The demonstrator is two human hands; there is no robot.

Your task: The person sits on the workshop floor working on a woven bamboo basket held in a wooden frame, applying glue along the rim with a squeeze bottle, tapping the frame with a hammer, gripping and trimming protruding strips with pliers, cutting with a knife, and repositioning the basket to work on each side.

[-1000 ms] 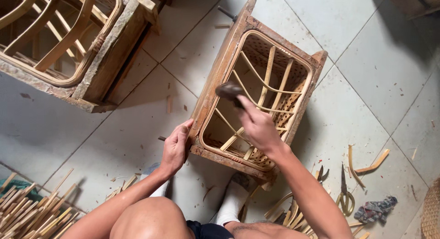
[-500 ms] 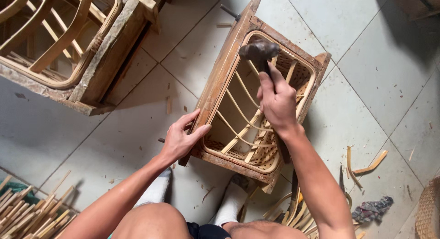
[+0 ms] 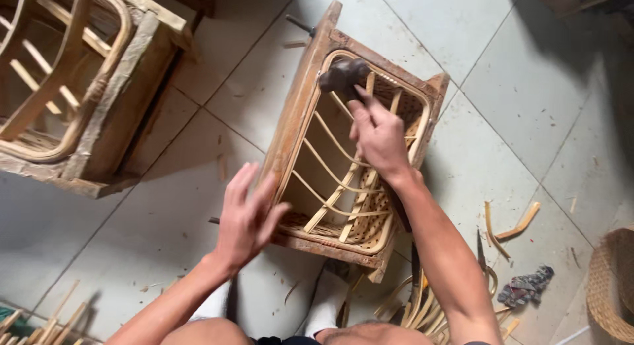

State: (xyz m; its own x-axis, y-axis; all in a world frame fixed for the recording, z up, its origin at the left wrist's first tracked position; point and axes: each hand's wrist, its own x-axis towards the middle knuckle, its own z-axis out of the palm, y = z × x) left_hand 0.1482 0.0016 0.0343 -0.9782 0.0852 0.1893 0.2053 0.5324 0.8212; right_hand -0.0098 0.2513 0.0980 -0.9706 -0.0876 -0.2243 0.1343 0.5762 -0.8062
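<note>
We worked on a floor (image 3: 528, 87) of large pale tiles, littered with rattan offcuts (image 3: 508, 223), a rag (image 3: 525, 287) and, at the right edge, part of a woven basket (image 3: 611, 285). A second wooden frame (image 3: 72, 94) with bent cane inside lay toward the upper left corner of the floor.

The piece in hand, a wooden frame with a half-woven rattan basket (image 3: 353, 147) inside it, lay on the tiles in front of our knees, with a bundle of cane strips (image 3: 416, 302) beside them. Its long axis ran from near us, slightly right, up and away to the far end, slightly left, with the open mouth facing up at us.

Our right hand (image 3: 378, 135) was closed around the handle of a hammer (image 3: 342, 74), whose dark head hung over the far rim of the frame. Our left hand (image 3: 246, 216) was open, fingers spread, just beside the near left rail; we could not tell whether it touched the wood.

We judged the frame stiff and fairly heavy, best gripped by its thick side rails or corner posts. The cane ribs looked light, springy and easy to crack, and the woven patch at the near end seemed a poor place to grip.
</note>
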